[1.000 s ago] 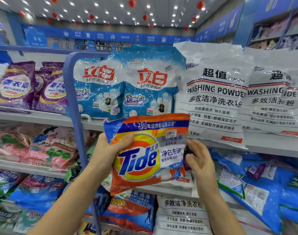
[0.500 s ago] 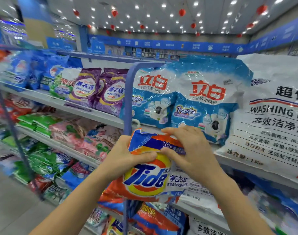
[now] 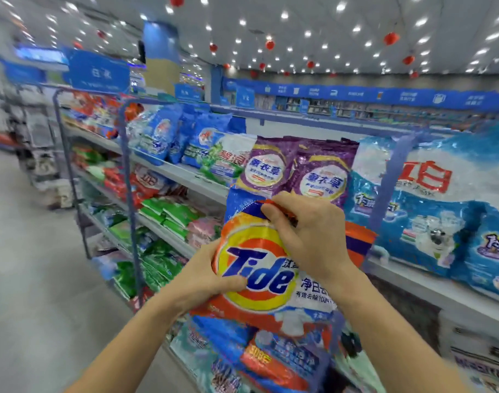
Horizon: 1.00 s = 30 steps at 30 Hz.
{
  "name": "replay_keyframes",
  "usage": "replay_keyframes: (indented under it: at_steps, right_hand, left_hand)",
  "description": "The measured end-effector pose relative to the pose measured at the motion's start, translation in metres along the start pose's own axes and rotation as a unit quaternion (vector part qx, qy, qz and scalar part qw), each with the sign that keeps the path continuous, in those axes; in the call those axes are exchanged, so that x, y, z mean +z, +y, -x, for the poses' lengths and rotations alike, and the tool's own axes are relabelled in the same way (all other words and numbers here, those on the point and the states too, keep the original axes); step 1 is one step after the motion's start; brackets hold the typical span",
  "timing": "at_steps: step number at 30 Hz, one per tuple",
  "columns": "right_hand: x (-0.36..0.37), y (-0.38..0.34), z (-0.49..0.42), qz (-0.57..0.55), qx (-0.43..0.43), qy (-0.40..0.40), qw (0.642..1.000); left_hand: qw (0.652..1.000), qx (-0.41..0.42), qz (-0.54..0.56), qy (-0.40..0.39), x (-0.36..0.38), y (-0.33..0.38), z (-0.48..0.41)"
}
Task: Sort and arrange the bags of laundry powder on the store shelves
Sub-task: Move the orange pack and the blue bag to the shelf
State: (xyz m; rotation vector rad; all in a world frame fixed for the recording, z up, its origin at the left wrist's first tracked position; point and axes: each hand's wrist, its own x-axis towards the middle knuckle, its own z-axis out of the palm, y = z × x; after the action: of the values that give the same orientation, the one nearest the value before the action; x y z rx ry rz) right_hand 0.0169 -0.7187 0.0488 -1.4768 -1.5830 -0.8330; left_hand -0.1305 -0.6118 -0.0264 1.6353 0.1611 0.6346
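The Tide bag (image 3: 256, 279), a glossy, crinkled plastic pouch in orange with a yellow ring and blue lettering, sat at the centre of the frame, held in front of the shelves. The left hand (image 3: 205, 279) clasped its lower left edge, thumb pressed across the front. The right hand (image 3: 307, 236) had its grip closed on the crumpled top edge, fingers curled over it. Just behind, two shiny purple bags (image 3: 266, 168) stood side by side on a grey shelf (image 3: 185, 174). Puffy blue-and-white bags (image 3: 429, 217) filled the right, their number lost in blur. Flat green packs (image 3: 168, 214) lay stacked at centre left.
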Motion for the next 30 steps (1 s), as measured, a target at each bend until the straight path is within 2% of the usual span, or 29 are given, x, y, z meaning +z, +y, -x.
replay_keyframes:
  at_steps: [5, 10, 14, 18, 20, 23, 26, 28, 30]
  right_hand:
    - [0.078, -0.018, -0.041, -0.013, 0.017, 0.006, 1.000]
    - [0.158, -0.032, -0.086, 0.046, -0.086, 0.050, 0.994]
    - [0.213, -0.030, -0.116, 0.054, -0.121, 0.055, 0.990]
    - [0.265, -0.025, -0.146, 0.053, -0.112, 0.043, 0.991]
    - [0.293, -0.020, -0.161, 0.038, -0.075, 0.058, 0.995]
    - [0.337, -0.002, -0.182, -0.049, 0.015, 0.108, 0.993]
    - [0.391, 0.015, -0.194, -0.144, 0.095, 0.142, 0.975]
    - [0.433, 0.020, -0.204, -0.272, 0.163, 0.089, 0.944]
    - [0.478, 0.014, -0.218, -0.435, 0.224, -0.035, 0.872]
  left_hand:
    - [0.999, -0.004, -0.021, 0.027, -0.085, 0.003, 0.001]
    - [0.998, -0.009, -0.015, 0.054, -0.158, 0.001, -0.009]
    - [0.997, 0.008, -0.003, 0.081, -0.203, -0.010, -0.026]
    - [0.991, 0.016, -0.014, 0.133, -0.251, -0.025, -0.049]
    - [0.986, 0.004, -0.023, 0.167, -0.280, -0.031, -0.059]
    - [0.975, -0.010, -0.026, 0.222, -0.333, -0.040, -0.073]
    - [0.952, -0.021, -0.030, 0.304, -0.389, -0.043, -0.088]
    - [0.937, -0.013, -0.026, 0.347, -0.426, -0.042, -0.095]
    - [0.917, -0.002, -0.022, 0.398, -0.463, -0.039, -0.098]
